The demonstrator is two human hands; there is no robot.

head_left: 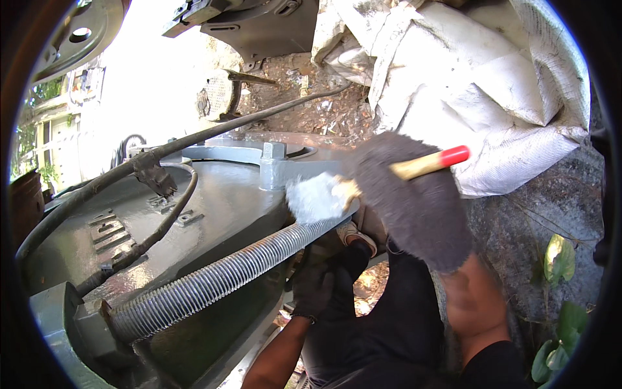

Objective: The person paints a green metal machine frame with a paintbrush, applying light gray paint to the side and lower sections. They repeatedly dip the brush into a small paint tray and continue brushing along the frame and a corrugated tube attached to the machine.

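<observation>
In a dark fuzzy glove, my right hand (414, 201) is closed round a paintbrush (414, 168) with a pale wooden handle and red tip. The brush's bristles, coated in light grey, lie against or just over the upper end of a long threaded rod (220, 277); contact is hard to judge. This rod slants beside a grey-painted machine body (227, 194), and a large nut (100, 327) sits at its lower end. My left hand (313, 285), also in a dark glove, is low beside my leg near the rod; its fingers are too dim to make out.
A black cable (220, 128) crosses above the machine, with a thinner hose (175, 223) below it. White woven sacks (479, 84) are heaped at the upper right over a stone-like surface (518, 227). Leaves (558, 259) stick up at the right edge.
</observation>
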